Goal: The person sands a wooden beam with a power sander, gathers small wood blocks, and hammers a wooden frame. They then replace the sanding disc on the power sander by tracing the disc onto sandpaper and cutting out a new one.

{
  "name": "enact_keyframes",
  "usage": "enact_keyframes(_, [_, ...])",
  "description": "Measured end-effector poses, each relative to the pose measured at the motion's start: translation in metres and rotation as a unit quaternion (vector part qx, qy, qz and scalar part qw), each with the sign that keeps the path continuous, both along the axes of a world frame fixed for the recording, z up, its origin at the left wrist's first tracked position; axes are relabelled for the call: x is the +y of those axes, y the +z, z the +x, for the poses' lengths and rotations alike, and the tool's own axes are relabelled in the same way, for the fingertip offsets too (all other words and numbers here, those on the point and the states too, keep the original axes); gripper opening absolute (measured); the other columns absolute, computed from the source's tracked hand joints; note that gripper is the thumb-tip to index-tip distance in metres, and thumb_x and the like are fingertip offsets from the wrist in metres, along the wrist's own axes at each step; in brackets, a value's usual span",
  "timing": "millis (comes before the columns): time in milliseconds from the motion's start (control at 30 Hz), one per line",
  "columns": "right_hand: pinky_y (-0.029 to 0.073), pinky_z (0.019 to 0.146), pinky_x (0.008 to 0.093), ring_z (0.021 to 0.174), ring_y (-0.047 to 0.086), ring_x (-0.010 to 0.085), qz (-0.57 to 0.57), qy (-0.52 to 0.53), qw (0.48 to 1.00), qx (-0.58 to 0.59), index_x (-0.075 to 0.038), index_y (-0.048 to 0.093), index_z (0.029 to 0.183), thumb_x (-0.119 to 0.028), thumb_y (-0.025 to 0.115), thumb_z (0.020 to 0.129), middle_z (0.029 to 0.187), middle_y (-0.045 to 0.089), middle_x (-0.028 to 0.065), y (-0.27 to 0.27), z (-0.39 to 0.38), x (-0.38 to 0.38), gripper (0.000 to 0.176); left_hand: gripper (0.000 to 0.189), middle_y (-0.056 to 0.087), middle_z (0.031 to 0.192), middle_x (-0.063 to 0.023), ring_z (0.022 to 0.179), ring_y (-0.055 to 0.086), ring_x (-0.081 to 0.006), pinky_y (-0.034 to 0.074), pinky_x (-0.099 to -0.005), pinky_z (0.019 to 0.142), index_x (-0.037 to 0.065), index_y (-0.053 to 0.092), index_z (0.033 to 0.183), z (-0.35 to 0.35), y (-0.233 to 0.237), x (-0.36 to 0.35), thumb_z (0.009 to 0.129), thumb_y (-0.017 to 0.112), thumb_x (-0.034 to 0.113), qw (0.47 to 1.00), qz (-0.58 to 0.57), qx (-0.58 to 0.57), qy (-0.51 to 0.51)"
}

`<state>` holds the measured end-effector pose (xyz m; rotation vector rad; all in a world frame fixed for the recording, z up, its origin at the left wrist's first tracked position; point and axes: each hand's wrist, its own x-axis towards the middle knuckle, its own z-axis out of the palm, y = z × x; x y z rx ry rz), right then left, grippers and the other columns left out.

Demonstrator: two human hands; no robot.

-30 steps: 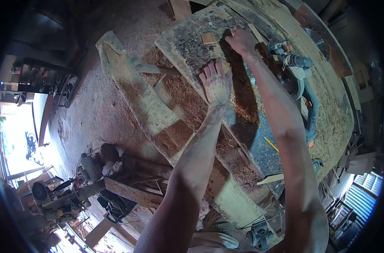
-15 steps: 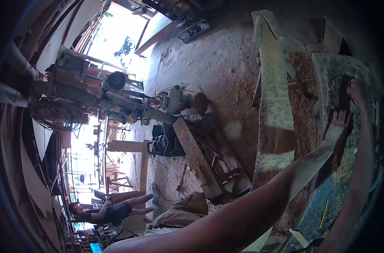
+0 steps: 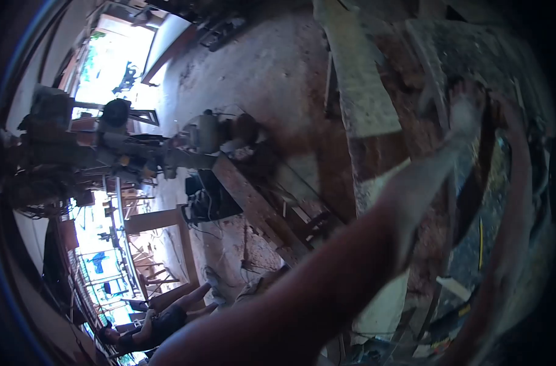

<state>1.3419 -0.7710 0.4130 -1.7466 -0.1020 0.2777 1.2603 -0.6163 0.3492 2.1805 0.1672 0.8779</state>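
The picture is smeared by motion. My left hand (image 3: 467, 113) lies flat with its fingers spread on the dark, sawdust-strewn slab (image 3: 440, 46) at the upper right, and nothing shows in it. My right arm runs up the right edge. My right hand (image 3: 496, 100) is a blur just beyond the left one, also over the slab; its fingers cannot be made out. A yellow pencil (image 3: 480, 244) lies on the slab between my two forearms.
A pale plank (image 3: 357, 79) lies left of the slab over reddish sawdust. On the dirt floor stand a motor machine (image 3: 211, 131) and a low wooden frame (image 3: 259, 207). Another person (image 3: 156, 323) reclines at lower left. A white wood offcut (image 3: 455, 287) sits near my right arm.
The view has swung left and away from the slab, so both hands now sit blurred at the upper right. The power tool and small wood blocks have left the frame.
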Motion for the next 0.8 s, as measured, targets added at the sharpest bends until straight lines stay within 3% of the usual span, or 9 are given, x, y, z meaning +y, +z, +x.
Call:
enact_keyframes(100, [0.05, 0.083, 0.0283, 0.096, 0.063, 0.0072, -0.016, 0.021, 0.993, 0.112, -0.01, 0.078, 0.115, -0.031, 0.069, 0.098, 0.106, 0.07, -0.0042, 0.027, -0.06, 0.005, 0.028, 0.035, 0.06, 0.122, -0.0265, 0.118, 0.06, -0.0412, 0.048, -0.052, 0.102, 0.0, 0.059, 0.13, -0.049, 0.048, 0.013, 0.1, 0.058, 0.019, 0.947, -0.299, 0.014, -0.114])
enact_keyframes(200, [0.05, 0.087, 0.032, 0.099, 0.062, 0.0082, -0.04, 0.011, 0.996, 0.074, -0.01, 0.069, 0.132, -0.034, 0.069, 0.098, 0.117, 0.067, -0.0006, 0.058, -0.147, 0.037, 0.042, 0.032, 0.059, 0.12, -0.0273, 0.107, 0.062, -0.0427, 0.051, -0.0484, 0.093, -0.001, 0.06, 0.122, -0.158, 0.097, 0.057, 0.098, 0.063, 0.02, 0.863, -0.471, 0.011, -0.184])
enact_keyframes(267, [0.052, 0.088, 0.0354, 0.103, 0.063, 0.0107, -0.035, 0.0, 0.991, 0.129, -0.007, 0.066, 0.136, -0.037, 0.072, 0.095, 0.121, 0.067, 0.0023, 0.055, -0.204, 0.034, 0.05, 0.037, 0.058, 0.116, -0.025, 0.104, 0.065, -0.0415, 0.052, -0.0456, 0.091, -0.002, 0.058, 0.127, -0.233, 0.105, 0.072, 0.099, 0.065, 0.022, 0.92, -0.369, -0.111, -0.079])
enact_keyframes(367, [0.053, 0.093, 0.0373, 0.11, 0.064, 0.0156, -0.099, 0.06, 0.982, 0.146, -0.003, 0.063, 0.14, -0.033, 0.075, 0.088, 0.123, 0.067, 0.0082, 0.088, -0.367, 0.101, 0.061, 0.046, 0.058, 0.121, -0.0207, 0.111, 0.066, -0.036, 0.054, -0.0432, 0.096, -0.001, 0.055, 0.136, -0.376, 0.13, 0.117, 0.103, 0.064, 0.03, 0.883, -0.462, 0.058, -0.062])
enact_keyframes(400, [0.054, 0.093, 0.0373, 0.111, 0.065, 0.0168, -0.064, 0.051, 0.973, 0.214, -0.002, 0.062, 0.141, -0.031, 0.075, 0.086, 0.123, 0.067, 0.0102, 0.086, -0.417, 0.128, 0.063, 0.047, 0.058, 0.125, -0.0193, 0.115, 0.066, -0.0337, 0.055, -0.0426, 0.097, 0.001, 0.055, 0.139, -0.426, 0.128, 0.133, 0.105, 0.064, 0.032, 0.854, -0.499, 0.134, -0.056])
enact_keyframes(467, [0.054, 0.08, 0.0314, 0.099, 0.066, 0.0167, -0.232, 0.045, 0.946, 0.219, -0.001, 0.064, 0.137, -0.025, 0.075, 0.081, 0.113, 0.069, 0.0095, 0.081, -0.518, 0.192, 0.062, 0.047, 0.063, 0.126, -0.0162, 0.112, 0.069, -0.028, 0.057, -0.0398, 0.095, 0.004, 0.058, 0.138, -0.52, 0.116, 0.169, 0.105, 0.064, 0.037, 0.814, -0.529, 0.241, 0.005])
enact_keyframes(600, [0.049, 0.072, 0.0263, 0.092, 0.065, 0.0121, -0.09, 0.09, 0.903, 0.41, -0.005, 0.067, 0.132, -0.025, 0.064, 0.094, 0.114, 0.069, 0.0049, 0.025, -0.707, 0.289, 0.043, 0.046, 0.072, 0.117, -0.0083, 0.098, 0.072, -0.0166, 0.059, -0.0311, 0.083, 0.007, 0.062, 0.135, -0.704, 0.065, 0.261, 0.103, 0.067, 0.041, 0.678, -0.623, 0.386, 0.06])
enact_keyframes(733, [0.051, 0.069, 0.0252, 0.087, 0.066, 0.0127, 0.065, 0.1, 0.834, 0.538, -0.004, 0.066, 0.129, -0.017, 0.068, 0.093, 0.118, 0.069, 0.0061, -0.047, -0.86, 0.366, 0.038, 0.038, 0.071, 0.116, -0.0035, 0.093, 0.07, -0.0143, 0.059, -0.03, 0.072, 0.009, 0.065, 0.133, -0.876, -0.019, 0.326, 0.106, 0.059, 0.036, 0.669, -0.621, 0.394, 0.109])
enact_keyframes(800, [0.051, 0.066, 0.024, 0.08, 0.065, 0.0102, 0.083, 0.122, 0.865, 0.479, -0.005, 0.066, 0.129, -0.013, 0.067, 0.094, 0.114, 0.071, 0.0068, -0.075, -0.929, 0.414, 0.036, 0.032, 0.073, 0.112, -0.0052, 0.1, 0.069, -0.0188, 0.058, -0.0368, 0.087, 0.011, 0.068, 0.13, -0.938, -0.039, 0.381, 0.108, 0.057, 0.031, 0.594, -0.664, 0.436, 0.124])
